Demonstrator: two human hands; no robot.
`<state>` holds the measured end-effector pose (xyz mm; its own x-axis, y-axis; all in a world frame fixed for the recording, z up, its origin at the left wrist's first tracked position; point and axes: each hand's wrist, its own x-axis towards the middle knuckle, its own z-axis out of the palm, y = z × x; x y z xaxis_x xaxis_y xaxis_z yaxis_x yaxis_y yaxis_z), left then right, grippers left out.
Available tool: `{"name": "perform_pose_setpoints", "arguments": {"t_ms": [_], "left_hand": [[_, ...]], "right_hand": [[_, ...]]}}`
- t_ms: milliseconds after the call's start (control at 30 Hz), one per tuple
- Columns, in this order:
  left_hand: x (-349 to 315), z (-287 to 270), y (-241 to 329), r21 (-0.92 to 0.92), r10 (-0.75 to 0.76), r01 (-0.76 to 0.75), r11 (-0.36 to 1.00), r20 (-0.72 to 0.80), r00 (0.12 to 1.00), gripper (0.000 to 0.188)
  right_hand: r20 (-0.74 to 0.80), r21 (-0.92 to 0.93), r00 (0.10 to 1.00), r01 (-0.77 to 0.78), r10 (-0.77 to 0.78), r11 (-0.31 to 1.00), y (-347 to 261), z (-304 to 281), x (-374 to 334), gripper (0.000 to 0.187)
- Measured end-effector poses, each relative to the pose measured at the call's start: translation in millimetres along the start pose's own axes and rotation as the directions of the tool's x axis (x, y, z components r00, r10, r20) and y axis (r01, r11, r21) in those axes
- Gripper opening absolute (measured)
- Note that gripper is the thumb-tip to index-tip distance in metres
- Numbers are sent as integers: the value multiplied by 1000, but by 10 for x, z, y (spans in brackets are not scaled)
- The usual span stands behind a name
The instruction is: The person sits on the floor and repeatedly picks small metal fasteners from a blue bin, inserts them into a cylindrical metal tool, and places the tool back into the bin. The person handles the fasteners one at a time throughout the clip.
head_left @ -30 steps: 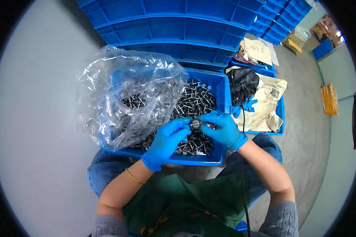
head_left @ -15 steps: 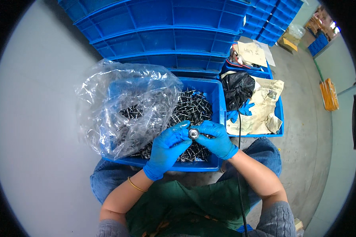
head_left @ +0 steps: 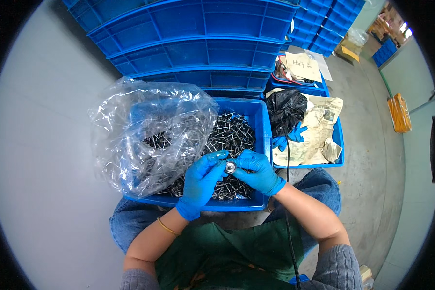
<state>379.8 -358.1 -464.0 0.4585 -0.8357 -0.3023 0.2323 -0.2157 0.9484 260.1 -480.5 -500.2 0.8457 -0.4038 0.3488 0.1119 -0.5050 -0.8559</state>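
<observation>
A small round metal part (head_left: 230,167), dark at the rim with a shiny centre, is held between my gloved hands over a blue bin (head_left: 261,130). My left hand (head_left: 198,183) closes its fingers on the left side of it. From the right, my right hand (head_left: 257,175) pinches the same part between thumb and fingers. Beneath them the bin holds a heap of dark, pin-like metal pieces (head_left: 232,133) with shiny shanks. A clear plastic bag (head_left: 150,111) drapes over the bin's left half. The back of the round part is hidden.
Stacked blue crates (head_left: 188,55) rise just behind the bin. To the right, another blue crate (head_left: 342,145) carries a black plastic bag (head_left: 286,108), blue gloves (head_left: 295,135) and brown paper (head_left: 319,145). A black cord (head_left: 289,212) hangs beside my right forearm.
Both hands have shifted slightly left and down with the round metal part, and its shiny face shows more brightly. The surroundings have slid a little in the view.
</observation>
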Motion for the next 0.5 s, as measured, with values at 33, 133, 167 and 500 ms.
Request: {"name": "perform_pose_setpoints", "arguments": {"t_ms": [33,133,167,500], "left_hand": [[4,-9,2,2,-2,2,1000,3,1000,30],[12,-14,-20,-1,44,-44,999,18,999,30],[6,-2,-36,-8,94,-93,996,27,995,30],[13,-41,-93,362,377,-398,843,129,917,38]], "right_hand": [[7,-7,1000,12,-12,1000,-7,11,-3,13],[22,-4,1000,-9,9,1000,4,19,-5,13],[26,-1,999,-25,25,1000,11,14,-2,13],[-5,-82,988,155,-156,984,80,20,37,20]]}}
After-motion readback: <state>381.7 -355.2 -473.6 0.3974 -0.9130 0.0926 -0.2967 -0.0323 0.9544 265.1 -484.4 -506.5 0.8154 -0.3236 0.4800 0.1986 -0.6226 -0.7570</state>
